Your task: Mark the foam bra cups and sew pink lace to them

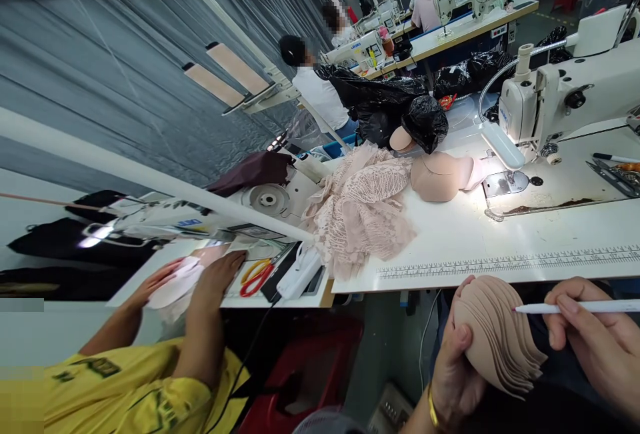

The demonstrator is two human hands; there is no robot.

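My left hand (453, 371) grips a stack of beige foam bra cups (495, 334) from below, in my lap at the table's front edge. My right hand (595, 334) holds a white pen (575, 307) level, with its tip touching the top of the stack. More beige cups (443, 175) lie on the white table (470, 241) beside a pile of pink lace fabric (360, 207).
A white sewing machine (565, 97) stands at the right, with a ruler strip (505, 265) along the table's front edge. At the left, a co-worker in a yellow shirt (130, 387) works fabric at another machine, red-handled scissors (257, 277) nearby. Black bags (395, 104) and other workers sit behind.
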